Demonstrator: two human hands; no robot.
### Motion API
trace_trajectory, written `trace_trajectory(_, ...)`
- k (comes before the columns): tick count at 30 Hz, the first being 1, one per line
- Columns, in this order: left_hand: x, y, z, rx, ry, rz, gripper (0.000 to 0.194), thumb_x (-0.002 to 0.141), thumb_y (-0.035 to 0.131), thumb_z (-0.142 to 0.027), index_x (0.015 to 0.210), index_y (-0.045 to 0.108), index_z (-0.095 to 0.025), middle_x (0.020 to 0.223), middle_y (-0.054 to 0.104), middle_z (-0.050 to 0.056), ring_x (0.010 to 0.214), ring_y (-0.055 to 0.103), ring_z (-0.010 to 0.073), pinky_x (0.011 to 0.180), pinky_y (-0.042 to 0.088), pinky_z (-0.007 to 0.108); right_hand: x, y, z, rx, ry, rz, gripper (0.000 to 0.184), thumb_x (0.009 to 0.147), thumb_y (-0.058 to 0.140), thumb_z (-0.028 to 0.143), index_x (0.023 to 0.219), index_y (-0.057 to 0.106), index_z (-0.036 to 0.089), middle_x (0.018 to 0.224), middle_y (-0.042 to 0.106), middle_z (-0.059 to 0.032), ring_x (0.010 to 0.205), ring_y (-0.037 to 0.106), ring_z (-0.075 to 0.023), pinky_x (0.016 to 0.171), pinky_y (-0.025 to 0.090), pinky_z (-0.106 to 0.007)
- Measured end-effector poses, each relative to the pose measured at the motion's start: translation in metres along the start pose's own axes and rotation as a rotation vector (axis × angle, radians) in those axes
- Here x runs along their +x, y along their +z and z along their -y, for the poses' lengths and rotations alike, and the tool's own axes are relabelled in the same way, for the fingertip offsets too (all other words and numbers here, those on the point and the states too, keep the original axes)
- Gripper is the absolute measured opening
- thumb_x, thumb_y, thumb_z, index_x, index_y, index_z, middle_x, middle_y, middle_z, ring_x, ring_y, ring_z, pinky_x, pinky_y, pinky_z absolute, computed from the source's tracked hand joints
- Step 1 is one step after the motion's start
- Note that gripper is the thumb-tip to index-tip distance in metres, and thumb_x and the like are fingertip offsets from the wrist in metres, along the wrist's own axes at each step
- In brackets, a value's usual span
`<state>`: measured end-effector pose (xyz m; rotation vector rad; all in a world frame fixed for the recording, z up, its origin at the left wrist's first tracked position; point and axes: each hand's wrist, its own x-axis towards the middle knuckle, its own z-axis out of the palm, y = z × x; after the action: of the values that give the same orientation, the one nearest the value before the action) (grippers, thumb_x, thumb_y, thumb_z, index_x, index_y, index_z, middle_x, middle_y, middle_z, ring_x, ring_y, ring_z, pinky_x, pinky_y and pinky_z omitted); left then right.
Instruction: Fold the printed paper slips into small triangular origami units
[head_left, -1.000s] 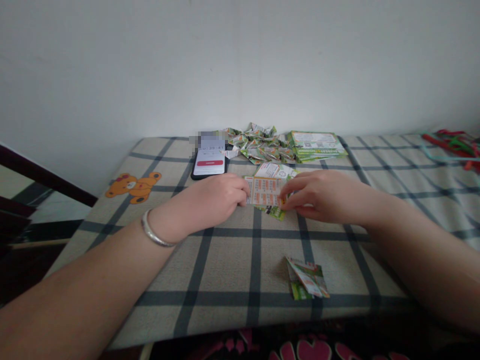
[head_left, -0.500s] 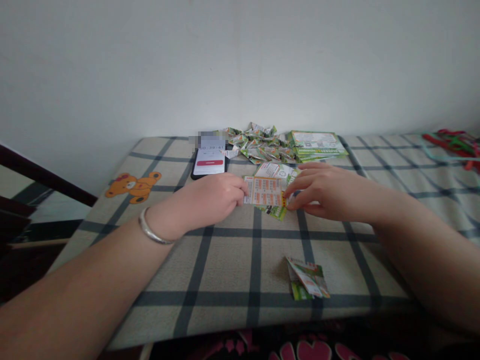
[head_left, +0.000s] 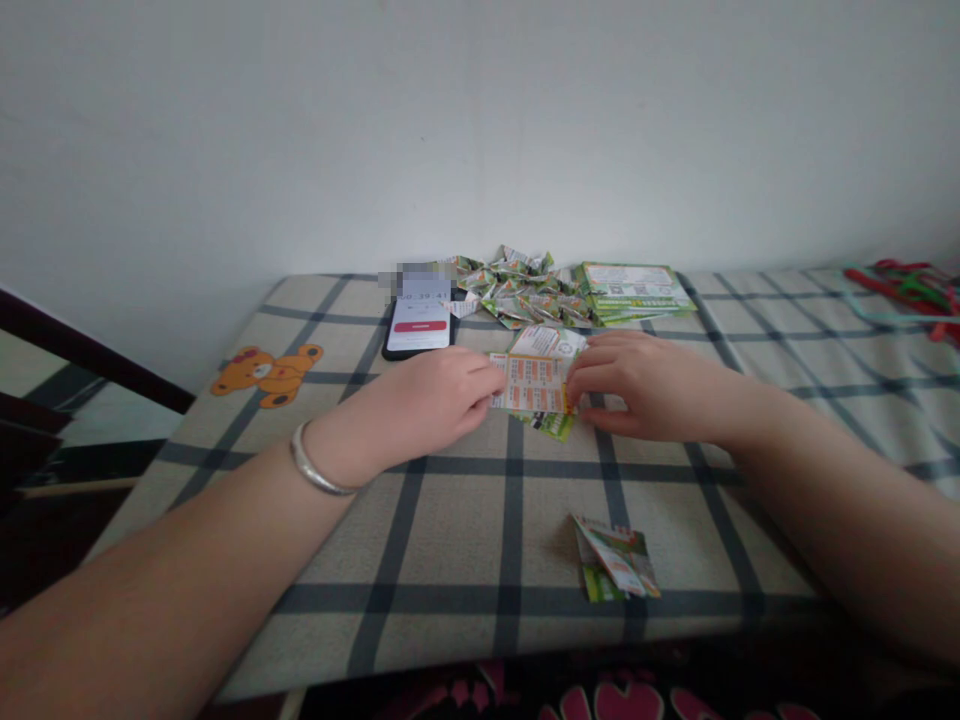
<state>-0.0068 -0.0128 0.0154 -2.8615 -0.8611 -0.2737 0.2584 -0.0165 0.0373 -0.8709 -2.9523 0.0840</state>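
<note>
A printed paper slip (head_left: 536, 378) with orange boxes lies crosswise over a second slip (head_left: 549, 427), whose green and white ends stick out above and below. Bent fingers of my left hand (head_left: 448, 398) pinch the upper slip's left end. At its right end, my right hand (head_left: 645, 385) has its fingertips curled onto the yellow edge; the thumb sits low against it. Closer to me, a folded paper piece (head_left: 616, 558) rests on the checked cloth with one flap raised.
Behind my hands are a phone (head_left: 420, 320) showing a timer, a heap of folded papers (head_left: 525, 287) and a stack of flat green leaflets (head_left: 637, 287). A bear picture (head_left: 266, 373) is at the left; coloured items (head_left: 911, 290) lie far right. The wall (head_left: 480, 130) rises behind the table.
My left hand has shifted slightly right, further over the upper slip's left end. My right hand has moved slightly left, its fingers more closed on the other end.
</note>
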Motion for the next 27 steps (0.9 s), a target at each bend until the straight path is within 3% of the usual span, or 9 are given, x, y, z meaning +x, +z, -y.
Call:
trace_trajectory(5,0.000,0.005,-0.001,0.011,0.008,-0.027,0.011,0.090,0.055,-0.018,0.095,0.065,-0.014,0.091,0.065,0.006,0.086,0.061,0.0204,0.076,0.049,0.033,0.005,0.007,0.003,-0.049,0.033,-0.025,0.020,0.087,0.057,0.028,0.102,0.066,0.019,0.101,0.065,-0.0081,0.089,0.059,-0.0214,0.081,0.045,-0.036)
trace_trajectory(12,-0.002,0.005,-0.004,0.129,0.050,0.004,0.013,0.092,0.052,-0.017,0.087,0.064,-0.014,0.088,0.064,0.007,0.085,0.061,0.0214,0.075,0.050,0.035,0.007,0.014,-0.001,-0.032,0.003,-0.081,0.024,0.088,0.056,0.028,0.108,0.065,0.018,0.105,0.065,-0.0086,0.091,0.058,-0.0210,0.082,0.044,-0.035)
trace_trajectory(23,-0.003,0.008,0.000,0.262,0.128,-0.046,0.009,0.088,0.051,-0.011,0.082,0.056,-0.015,0.083,0.061,0.005,0.077,0.058,0.0192,0.067,0.048,0.031,0.009,0.020,0.004,-0.022,-0.003,-0.116,0.028,0.083,0.057,0.024,0.109,0.064,0.015,0.111,0.065,-0.0119,0.100,0.058,-0.0236,0.087,0.045,-0.037)
trace_trajectory(27,-0.002,0.009,0.003,0.231,0.120,-0.060,0.008,0.087,0.052,-0.012,0.081,0.057,-0.014,0.081,0.061,0.005,0.077,0.059,0.0185,0.068,0.048,0.031,0.009,0.020,0.004,0.011,-0.030,-0.137,0.027,0.080,0.056,0.021,0.105,0.064,0.016,0.103,0.066,-0.0098,0.096,0.058,-0.0220,0.084,0.045,-0.036)
